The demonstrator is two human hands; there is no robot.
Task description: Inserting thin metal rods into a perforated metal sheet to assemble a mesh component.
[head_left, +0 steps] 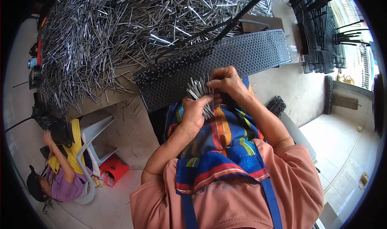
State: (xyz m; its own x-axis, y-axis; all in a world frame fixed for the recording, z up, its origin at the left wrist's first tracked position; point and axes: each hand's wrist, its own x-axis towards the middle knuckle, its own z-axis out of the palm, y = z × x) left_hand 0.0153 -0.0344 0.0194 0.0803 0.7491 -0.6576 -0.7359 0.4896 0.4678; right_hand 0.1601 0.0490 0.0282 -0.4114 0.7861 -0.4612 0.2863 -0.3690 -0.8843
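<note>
In my left hand is a fanned bundle of thin, silvery strips, held above my lap. My right hand pinches at the bundle's right edge, seemingly on a single strip; its fingertips partly hide it. Just beyond both hands slants a long black perforated board, its surface covered with round holes. Dark bristle-like tufts stand along the far left part of this board. A striped blue, red and orange apron lies under my hands.
A large heap of loose metal strips covers the table beyond the board. A dark bar crosses above it. At left, another person sits by a pale chair and a red bag. Black racks stand at right.
</note>
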